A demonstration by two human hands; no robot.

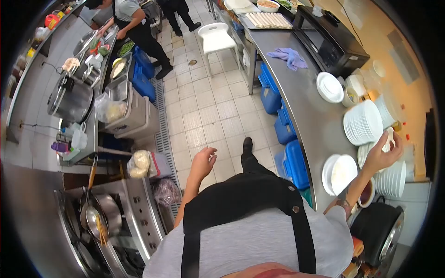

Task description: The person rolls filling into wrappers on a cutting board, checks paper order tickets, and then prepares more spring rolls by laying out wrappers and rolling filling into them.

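My right hand (387, 150) is raised over the stacked plates on the right-hand counter. Its fingers close around a small white object (390, 135), whose kind I cannot make out. Just beyond it rises a tall stack of white plates (363, 123), with more white plates (391, 180) below the hand. Nearer to me on the counter, a white dish (344, 173) bears pale food remains or residue. A bowl of dark red sauce (367, 192) sits under my right forearm. My left hand (203, 163) hangs over the tiled floor, fingers loosely bent and apart, holding nothing.
The steel counter (303, 111) carries a purple cloth (289, 58), white bowls (330, 87) and a black oven (329, 39). Blue bins (292, 162) stand beneath. A white stool (218, 39) is ahead. Left are a stove (134, 199), a pot (72, 99) and a co-worker (134, 32).
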